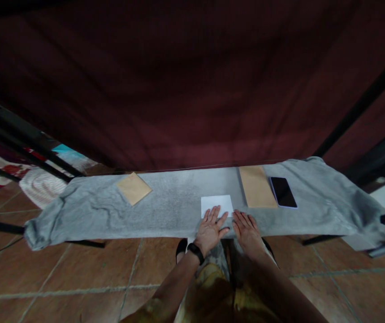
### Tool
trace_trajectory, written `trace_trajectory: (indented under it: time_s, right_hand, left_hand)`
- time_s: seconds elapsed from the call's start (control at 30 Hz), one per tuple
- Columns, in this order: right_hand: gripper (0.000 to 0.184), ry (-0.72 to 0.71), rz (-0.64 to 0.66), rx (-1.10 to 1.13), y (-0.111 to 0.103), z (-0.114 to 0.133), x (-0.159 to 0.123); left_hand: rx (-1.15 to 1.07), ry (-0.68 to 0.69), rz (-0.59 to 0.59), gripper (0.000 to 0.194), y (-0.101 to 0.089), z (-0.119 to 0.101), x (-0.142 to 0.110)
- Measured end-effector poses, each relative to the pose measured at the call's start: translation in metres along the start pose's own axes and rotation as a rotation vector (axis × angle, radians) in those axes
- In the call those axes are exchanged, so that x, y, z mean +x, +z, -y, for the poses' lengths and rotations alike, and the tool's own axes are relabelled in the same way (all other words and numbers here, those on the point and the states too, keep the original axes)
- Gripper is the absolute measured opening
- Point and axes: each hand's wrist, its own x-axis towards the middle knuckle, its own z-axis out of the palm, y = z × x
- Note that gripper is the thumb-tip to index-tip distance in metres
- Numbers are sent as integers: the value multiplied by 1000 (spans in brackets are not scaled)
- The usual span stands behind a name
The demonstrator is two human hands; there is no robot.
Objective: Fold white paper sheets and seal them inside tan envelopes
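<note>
A small white sheet of paper lies flat on the grey cloth in front of me. My left hand, with a black band on its wrist, rests on the sheet's lower part with fingers spread. Beside it, my right hand lies flat on the cloth, its fingertips at the sheet's lower right corner. Neither hand grips anything. To the right are a brown paper envelope or sheet and a phone with a dark screen. Farther left lies a smaller brown paper piece, turned at an angle.
The grey cloth covers a long narrow surface and is wrinkled at both ends. Behind it hangs a dark red curtain. Dark metal bars stand at both sides. Below is a brown tiled floor.
</note>
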Motion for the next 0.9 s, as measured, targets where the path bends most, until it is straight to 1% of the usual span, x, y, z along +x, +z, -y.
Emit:
trace_trajectory:
  time_s: [0.13, 0.27, 0.37, 0.5, 0.73, 0.9]
  right_hand:
    - [48, -63, 4, 12, -1, 2, 13]
    - [47, -139, 41, 35, 6, 8, 29]
    - [48, -115, 81, 31, 13, 11, 41]
    - [52, -31, 127, 26, 19, 9, 57]
    - [53, 11, 123, 21, 23, -1, 80]
    - [52, 36, 84, 19, 22, -3, 92]
  left_hand:
    - [9, 6, -1, 62, 0, 0, 0]
    - [9, 8, -1, 57, 3, 0, 1]
    - [11, 19, -9, 57, 6, 1, 1]
    - [24, 32, -26, 61, 10, 3, 1]
    - [29, 33, -45, 64, 13, 6, 1]
    - [28, 41, -56, 65, 14, 8, 2]
